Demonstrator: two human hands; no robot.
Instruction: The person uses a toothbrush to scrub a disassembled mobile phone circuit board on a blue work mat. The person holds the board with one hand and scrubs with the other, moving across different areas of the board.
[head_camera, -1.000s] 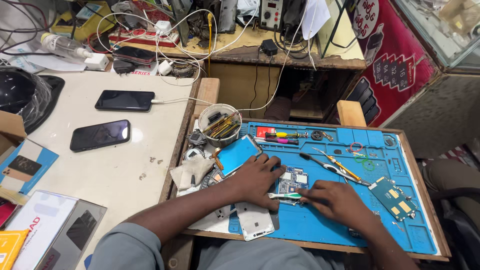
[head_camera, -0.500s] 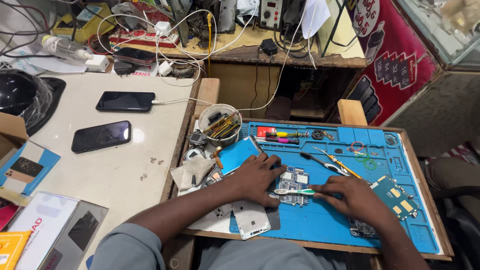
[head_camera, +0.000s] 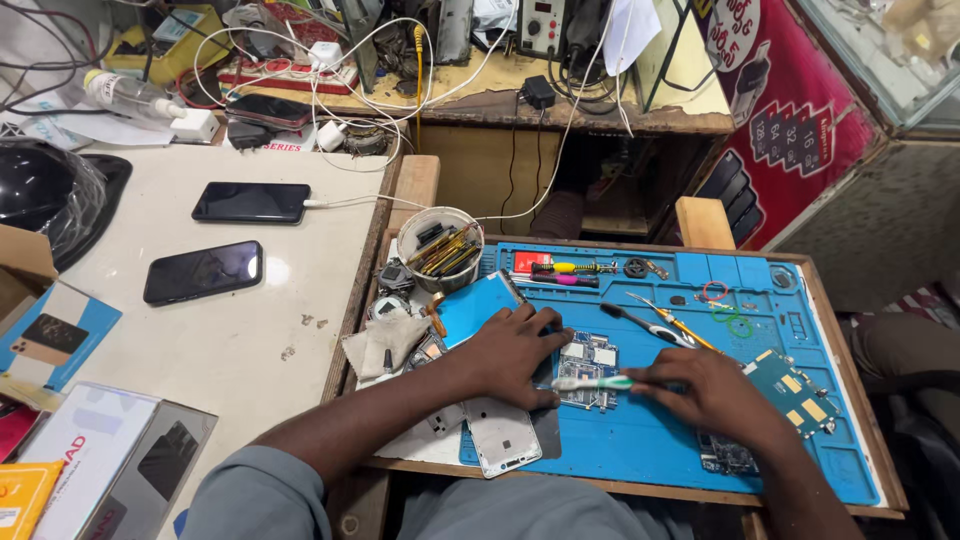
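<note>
Toothbrush (head_camera: 592, 382) nearer circuit board (head_camera: 587, 360), beside red sign (head_camera: 790, 110).

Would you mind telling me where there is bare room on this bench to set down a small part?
The blue work mat is bare in front of the right hand, and along its right edge past the green circuit board. The white table is open below the two phones. It is crowded around the left hand, the tool cup and the back shelf.
</note>
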